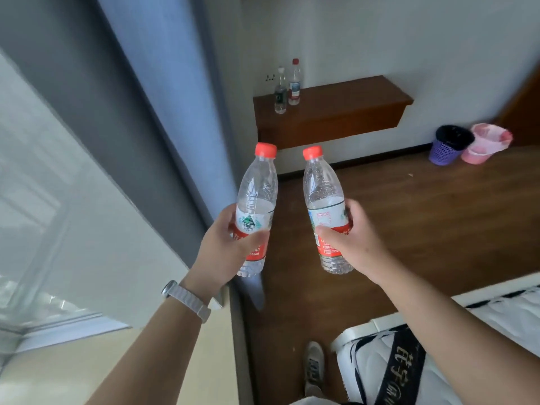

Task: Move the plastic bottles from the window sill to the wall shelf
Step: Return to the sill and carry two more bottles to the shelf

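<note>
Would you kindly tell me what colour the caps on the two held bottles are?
Red caps, head view.

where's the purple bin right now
Head view, upper right: the purple bin stands on the floor beside the pink bin, right of and below the wall shelf.

**ROOM CONTENTS BY COUNT**

Plastic bottles, four: the left-hand bottle (257, 188) and the right-hand bottle (321, 188), both held; the red-capped bottle (294, 83) and the pale-capped bottle (280, 93), both standing on the wall shelf (350, 100).
Red caps, three; pale caps, one.
Hands, two: the left hand (222, 244), the right hand (356, 241).
Waste baskets, two: the purple basket (445, 149), the pink basket (486, 144).
Shelves, one.
Also one wristwatch (187, 299), one shoe (314, 366), one wall socket (271, 77).
</note>
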A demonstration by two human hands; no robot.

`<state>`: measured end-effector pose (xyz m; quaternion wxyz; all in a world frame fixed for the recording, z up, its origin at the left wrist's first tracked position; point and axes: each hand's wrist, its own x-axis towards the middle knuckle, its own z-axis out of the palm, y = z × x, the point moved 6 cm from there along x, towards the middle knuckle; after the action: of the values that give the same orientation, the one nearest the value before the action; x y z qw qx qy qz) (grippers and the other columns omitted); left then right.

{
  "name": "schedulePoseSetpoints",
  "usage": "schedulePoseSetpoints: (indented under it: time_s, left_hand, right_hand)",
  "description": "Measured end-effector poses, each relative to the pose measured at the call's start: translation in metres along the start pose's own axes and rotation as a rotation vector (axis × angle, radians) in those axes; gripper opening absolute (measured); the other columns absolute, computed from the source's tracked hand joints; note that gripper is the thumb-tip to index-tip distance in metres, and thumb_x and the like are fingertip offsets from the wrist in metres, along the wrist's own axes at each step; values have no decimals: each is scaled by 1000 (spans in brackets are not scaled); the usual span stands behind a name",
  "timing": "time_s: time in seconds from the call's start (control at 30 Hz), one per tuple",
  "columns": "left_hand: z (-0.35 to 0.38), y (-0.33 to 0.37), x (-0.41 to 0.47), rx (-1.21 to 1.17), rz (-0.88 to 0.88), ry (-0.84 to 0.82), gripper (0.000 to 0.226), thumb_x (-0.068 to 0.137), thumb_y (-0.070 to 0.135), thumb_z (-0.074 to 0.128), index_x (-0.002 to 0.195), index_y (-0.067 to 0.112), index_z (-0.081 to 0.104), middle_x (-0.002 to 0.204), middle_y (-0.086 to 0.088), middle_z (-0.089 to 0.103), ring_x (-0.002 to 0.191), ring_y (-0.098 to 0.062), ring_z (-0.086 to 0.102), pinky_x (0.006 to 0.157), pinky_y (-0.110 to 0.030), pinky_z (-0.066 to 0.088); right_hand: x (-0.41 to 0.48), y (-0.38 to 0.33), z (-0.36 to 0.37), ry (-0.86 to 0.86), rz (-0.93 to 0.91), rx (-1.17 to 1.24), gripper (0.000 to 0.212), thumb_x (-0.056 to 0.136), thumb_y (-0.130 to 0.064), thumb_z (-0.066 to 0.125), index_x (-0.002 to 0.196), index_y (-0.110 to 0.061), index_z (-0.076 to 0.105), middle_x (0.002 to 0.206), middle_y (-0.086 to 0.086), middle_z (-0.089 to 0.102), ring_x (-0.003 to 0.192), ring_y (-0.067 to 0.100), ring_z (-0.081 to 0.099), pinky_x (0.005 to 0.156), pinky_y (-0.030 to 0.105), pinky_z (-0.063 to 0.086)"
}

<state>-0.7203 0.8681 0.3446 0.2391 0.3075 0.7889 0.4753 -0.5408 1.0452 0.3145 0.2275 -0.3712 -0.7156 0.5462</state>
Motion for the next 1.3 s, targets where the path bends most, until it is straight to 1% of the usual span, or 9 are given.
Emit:
schedulePoseSetpoints:
  time_s: [0.2, 0.33, 0.57, 0.67, 0.83, 1.0, 1.1, 1.2, 1.3]
  left_hand:
    - [36, 41, 76, 60, 26, -20, 53, 81, 39, 80, 127, 30, 54, 110, 15, 69, 95, -4, 68, 81, -27, 55]
    - [71, 73, 118, 53, 65, -35, 47, 83, 32, 79, 123, 31, 54, 106, 17, 68, 89, 3, 67, 75, -19, 51]
    - [121, 111, 160, 78, 158, -132, 62, 82, 42, 78, 135, 30, 48, 121, 15, 63, 106, -11, 65, 87, -27, 53]
    - [129, 125, 185, 90, 169, -129, 66, 82, 45, 76, 138, 30, 46, 128, 11, 61, 111, -16, 63, 96, -40, 54]
    - [147, 133, 226, 81, 163, -183, 67, 84, 45, 74, 142, 33, 43, 130, 14, 59, 112, -13, 62, 96, -36, 53]
    - [173, 132, 285, 24, 132, -282, 67, 83, 37, 78, 141, 33, 44, 130, 9, 62, 114, -17, 62, 99, -47, 53]
    - [190, 138, 327, 0, 163, -349, 64, 85, 34, 76, 140, 34, 44, 131, 12, 61, 114, -14, 60, 99, -44, 53]
    - [197, 141, 373, 11, 176, -415, 56, 87, 36, 74, 131, 42, 41, 125, 18, 56, 103, -5, 59, 92, -30, 53]
    - [192, 136, 427, -20, 175, -431, 56, 86, 35, 74, 133, 39, 43, 127, 16, 59, 106, -7, 60, 86, -25, 53]
  right_hand:
    - [62, 2, -44, 16, -4, 4, 63, 77, -40, 78, 129, -37, 42, 114, -16, 60, 97, 7, 64, 75, 23, 55]
    - [93, -7, -76, 55, -33, -25, 61, 79, -36, 78, 127, -39, 41, 110, -21, 58, 94, -1, 60, 65, 11, 46]
    - [131, 2, -121, 123, 24, -7, 64, 77, -38, 79, 127, -41, 41, 113, -19, 57, 98, 3, 60, 70, 18, 49]
    - [149, -1, -138, 160, 32, 11, 62, 77, -38, 79, 124, -43, 40, 111, -20, 57, 96, 3, 61, 66, 16, 48]
    - [177, 10, -152, 221, 82, 18, 60, 78, -34, 79, 125, -40, 43, 109, -19, 59, 95, 5, 62, 69, 17, 50]
    - [210, 26, -163, 300, 147, -7, 58, 76, -32, 80, 122, -40, 46, 105, -20, 62, 92, 1, 64, 75, 21, 53]
    - [242, 30, -173, 379, 182, -34, 57, 76, -37, 79, 123, -40, 47, 108, -19, 62, 94, 4, 64, 76, 24, 53]
    - [283, 26, -177, 420, 210, -66, 62, 76, -42, 78, 130, -35, 46, 114, -16, 62, 96, 6, 64, 81, 30, 55]
    - [333, 18, -169, 419, 212, -75, 59, 77, -41, 77, 127, -35, 45, 113, -15, 61, 96, 7, 63, 76, 26, 53]
